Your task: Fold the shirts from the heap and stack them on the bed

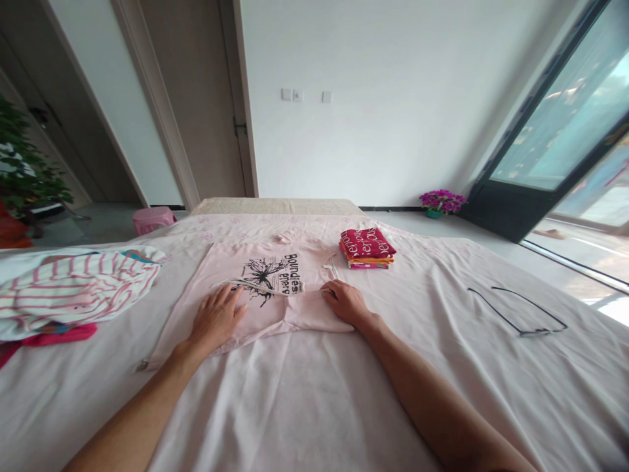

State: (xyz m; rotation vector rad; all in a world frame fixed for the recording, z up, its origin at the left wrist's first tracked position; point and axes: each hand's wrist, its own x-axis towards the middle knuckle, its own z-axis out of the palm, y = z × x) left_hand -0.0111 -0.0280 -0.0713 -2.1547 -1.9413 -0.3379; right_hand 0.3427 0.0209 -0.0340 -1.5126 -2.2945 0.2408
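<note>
A pale pink shirt (265, 318) lies spread on the cloth-covered surface, with a black butterfly-like print and lettering on it. Its near side is folded over, partly covering the print. My left hand (219, 313) rests flat on the shirt's left part, fingers stretched out and somewhat apart. At the fold's right end, the fingers of my right hand (346, 301) are curled in on the pink fabric. Just beyond that hand sits a neat stack of folded clothes (368, 249), dark red with white lettering on top and orange below.
A loose heap of striped clothes (73, 285) lies at the left, with a red piece (63, 335) under it. Black-framed glasses (533, 331) rest on the pale sheet (442, 393) at the right. Beyond stand a pink stool (153, 219) and a pot of purple flowers (441, 202).
</note>
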